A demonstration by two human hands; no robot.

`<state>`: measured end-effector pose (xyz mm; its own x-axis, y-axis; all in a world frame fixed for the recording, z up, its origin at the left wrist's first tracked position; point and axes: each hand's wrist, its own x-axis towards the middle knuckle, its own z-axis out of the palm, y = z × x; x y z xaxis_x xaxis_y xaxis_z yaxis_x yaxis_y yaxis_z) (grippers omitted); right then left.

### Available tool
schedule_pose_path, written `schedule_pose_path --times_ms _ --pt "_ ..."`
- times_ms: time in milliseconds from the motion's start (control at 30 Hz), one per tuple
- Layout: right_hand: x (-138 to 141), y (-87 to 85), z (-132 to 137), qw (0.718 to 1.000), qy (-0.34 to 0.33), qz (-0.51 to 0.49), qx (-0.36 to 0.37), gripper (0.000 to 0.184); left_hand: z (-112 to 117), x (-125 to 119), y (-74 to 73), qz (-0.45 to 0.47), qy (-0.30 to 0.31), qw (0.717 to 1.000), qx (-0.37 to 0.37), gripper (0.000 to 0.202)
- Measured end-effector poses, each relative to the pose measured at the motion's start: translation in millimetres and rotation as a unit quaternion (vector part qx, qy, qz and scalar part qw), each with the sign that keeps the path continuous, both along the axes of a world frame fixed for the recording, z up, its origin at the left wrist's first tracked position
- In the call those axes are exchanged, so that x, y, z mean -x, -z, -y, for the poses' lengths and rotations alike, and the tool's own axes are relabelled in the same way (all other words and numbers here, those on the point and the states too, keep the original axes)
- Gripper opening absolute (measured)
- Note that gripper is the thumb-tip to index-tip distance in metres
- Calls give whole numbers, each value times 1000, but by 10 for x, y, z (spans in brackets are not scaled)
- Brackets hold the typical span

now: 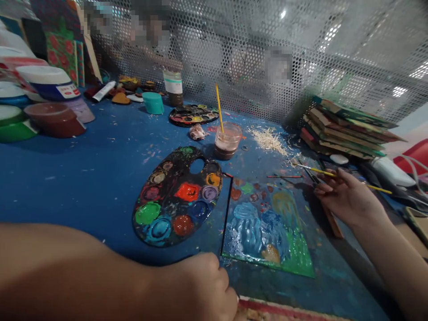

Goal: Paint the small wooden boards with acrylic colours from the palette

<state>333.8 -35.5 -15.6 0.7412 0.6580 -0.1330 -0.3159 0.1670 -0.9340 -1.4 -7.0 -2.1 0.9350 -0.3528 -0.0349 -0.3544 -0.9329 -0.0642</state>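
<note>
A small painted canvas [267,227] with blue, green and orange shapes lies on the blue table, its black left edge raised. My left hand [197,290] is closed at the canvas's near left corner, gripping it. My right hand [347,198] is at the canvas's right edge, fingers curled around a thin yellow-handled brush [317,170] that points left. An oval palette [177,196] with wells of many colours lies just left of the canvas.
A jar of murky water [227,140] holds a yellow brush. A second palette [192,115], a teal cup [153,102] and paint tubs [50,102] sit further back. Stacked painted boards [344,127] rest at right. Perforated metal screen [301,53] behind; wood shavings [269,139].
</note>
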Motion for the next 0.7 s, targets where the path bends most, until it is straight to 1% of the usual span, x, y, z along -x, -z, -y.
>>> schedule_pose_path --times_ms 67,133,200,300,367,467,600,700 --pt "11 -29 15 999 20 -10 34 20 28 -3 44 23 -19 999 17 28" --pt "33 -72 31 997 55 -1 47 21 61 3 129 64 -38 997 22 31" --pt "62 -114 43 993 103 32 37 19 91 9 227 119 -44 992 19 32" --pt "101 -147 46 983 159 95 -12 17 119 7 331 179 -41 983 15 27" --pt "116 -142 40 980 151 121 -46 15 129 -1 351 180 -45 983 9 23" --pt "106 -110 21 979 121 148 -76 13 135 -9 330 157 -51 986 -6 22" --pt "35 -84 -14 977 134 146 -78 15 133 -11 301 143 -50 988 -15 21" --pt "-16 -87 -24 981 128 131 -69 13 125 -15 287 148 -40 988 -19 21"
